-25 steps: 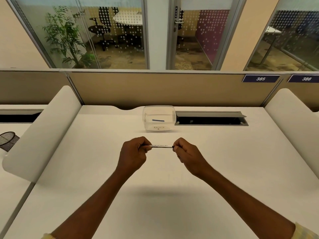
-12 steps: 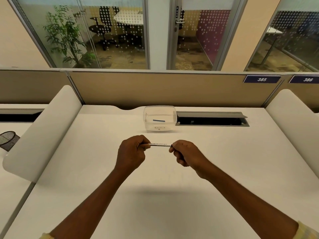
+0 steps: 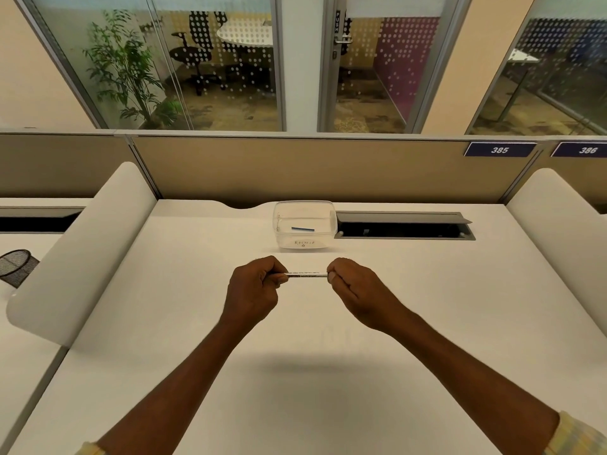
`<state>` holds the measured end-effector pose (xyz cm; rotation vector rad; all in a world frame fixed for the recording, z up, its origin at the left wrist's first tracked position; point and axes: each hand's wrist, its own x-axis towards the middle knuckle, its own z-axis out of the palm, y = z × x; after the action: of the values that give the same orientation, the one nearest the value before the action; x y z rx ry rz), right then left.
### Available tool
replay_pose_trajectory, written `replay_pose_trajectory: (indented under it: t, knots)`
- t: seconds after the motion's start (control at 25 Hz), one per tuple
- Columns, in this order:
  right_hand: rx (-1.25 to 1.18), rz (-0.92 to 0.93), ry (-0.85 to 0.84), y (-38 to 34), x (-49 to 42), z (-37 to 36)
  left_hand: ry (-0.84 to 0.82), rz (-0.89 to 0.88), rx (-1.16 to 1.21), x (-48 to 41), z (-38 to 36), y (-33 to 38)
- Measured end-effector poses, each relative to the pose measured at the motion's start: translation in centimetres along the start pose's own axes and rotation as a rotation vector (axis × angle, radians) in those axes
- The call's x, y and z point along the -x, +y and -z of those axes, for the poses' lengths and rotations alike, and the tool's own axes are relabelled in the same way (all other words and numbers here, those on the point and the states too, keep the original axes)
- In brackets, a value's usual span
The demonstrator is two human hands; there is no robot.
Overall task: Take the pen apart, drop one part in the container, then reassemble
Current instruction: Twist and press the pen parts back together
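A thin white pen barrel (image 3: 305, 275) with dark print lies level between my two hands, above the white desk. My left hand (image 3: 254, 290) grips its left end with curled fingers. My right hand (image 3: 354, 289) pinches its right end, and both ends are hidden inside the fingers. Behind the hands stands a clear plastic container (image 3: 303, 244) with a handwritten label. A short blue pen part (image 3: 302, 229) lies inside it.
The white desk (image 3: 328, 372) has rounded white side dividers left (image 3: 82, 251) and right (image 3: 558, 224). An open cable tray slot (image 3: 402, 228) lies right of the container. A black mesh cup (image 3: 16, 267) stands on the neighbouring desk at far left.
Both hands kept hold of the pen barrel. The right hand shifted slightly along its end; the pen stayed level in about the same spot.
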<state>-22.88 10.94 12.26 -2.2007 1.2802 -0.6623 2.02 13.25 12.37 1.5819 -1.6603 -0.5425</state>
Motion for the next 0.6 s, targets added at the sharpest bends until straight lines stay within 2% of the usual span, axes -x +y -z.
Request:
replay_pose_trajectory:
  t: [0.04, 0.16, 0.2, 0.28, 0.44, 0.6]
  knots:
    - [-0.1, -0.069, -0.021, -0.1, -0.2, 0.0, 0.007, -0.016, -0.011, 0.1, 0.0, 0.1]
    - [-0.702, -0.459, -0.124, -1.0, -0.9, 0.5, 0.033, -0.072, -0.044, -0.1, 0.3, 0.4]
    - [-0.788, -0.534, -0.165, -1.1, -1.0, 0.8, 0.038, -0.078, -0.054, -0.2, 0.4, 0.4]
    - [-0.729, -0.525, -0.173, -1.1, -1.0, 1.0, 0.037, -0.066, -0.061, -0.4, 0.6, 0.4]
    - [-0.325, -0.221, -0.002, -0.6, 0.0, 0.9, 0.02, -0.028, -0.052, -0.4, 0.5, 0.2]
    - [0.048, 0.022, 0.008, 0.0, 0.7, 1.0, -0.007, 0.003, -0.009, -0.3, 0.1, 0.2]
